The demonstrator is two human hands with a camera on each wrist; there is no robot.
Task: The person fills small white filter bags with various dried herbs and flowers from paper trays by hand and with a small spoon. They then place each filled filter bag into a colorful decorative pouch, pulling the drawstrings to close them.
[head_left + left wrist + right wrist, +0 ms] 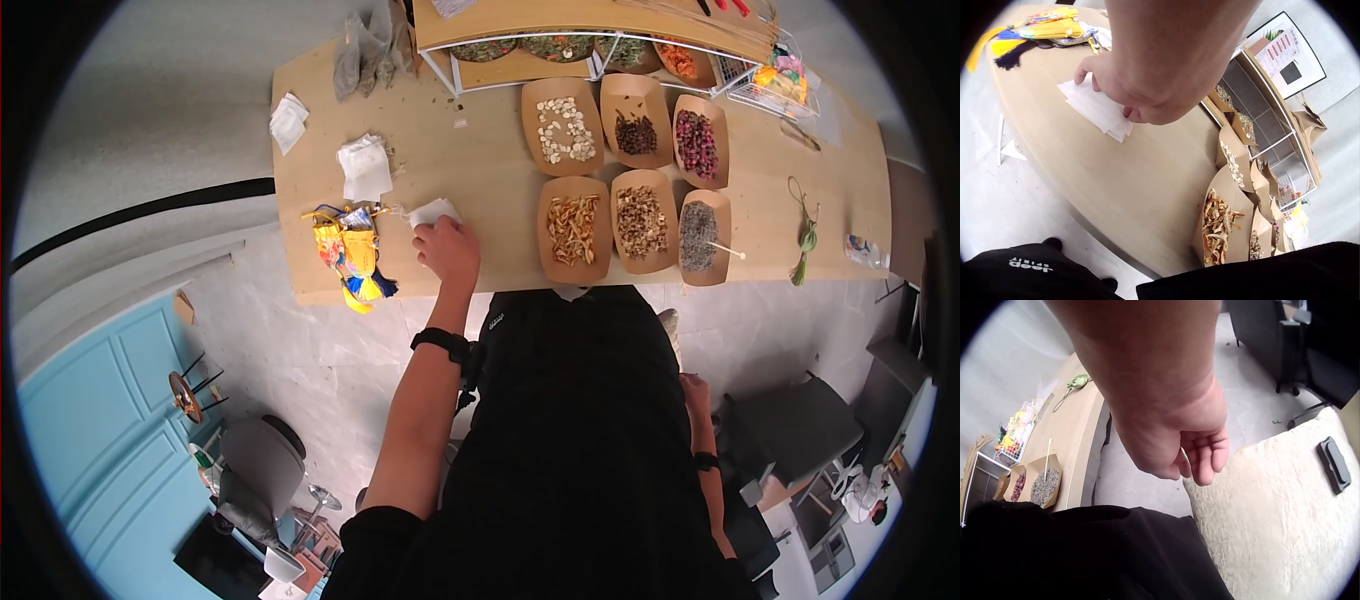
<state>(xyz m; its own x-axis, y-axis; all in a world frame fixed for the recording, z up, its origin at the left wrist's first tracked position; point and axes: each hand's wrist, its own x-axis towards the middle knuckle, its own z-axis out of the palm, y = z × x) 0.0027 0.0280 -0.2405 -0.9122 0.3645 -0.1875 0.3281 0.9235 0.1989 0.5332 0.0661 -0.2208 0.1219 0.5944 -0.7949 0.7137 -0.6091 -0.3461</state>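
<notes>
My left hand (447,250) is at the table's near edge, fingers bent over flat white packets (436,211). In the left wrist view, the fingers and thumb of that hand (1125,90) grip the stacked packets (1099,111) from both sides. Just left of it lie yellow embroidered pouches (345,248) with blue and yellow tassels; more white packets (365,168) lie behind them. Away from the table, my right hand (697,392) hangs low beside the body. The right wrist view shows this hand (1194,447) loosely curled; whether the small pale sliver between its fingers is held is unclear.
Several card trays (575,272) of dried flowers and herbs stand right of centre, a white stick in the grey-purple one (697,240). A white-framed shelf (500,72) stands behind them. A green tasselled cord (806,240) lies at right. Beside the right hand is a pale cushion (1260,506).
</notes>
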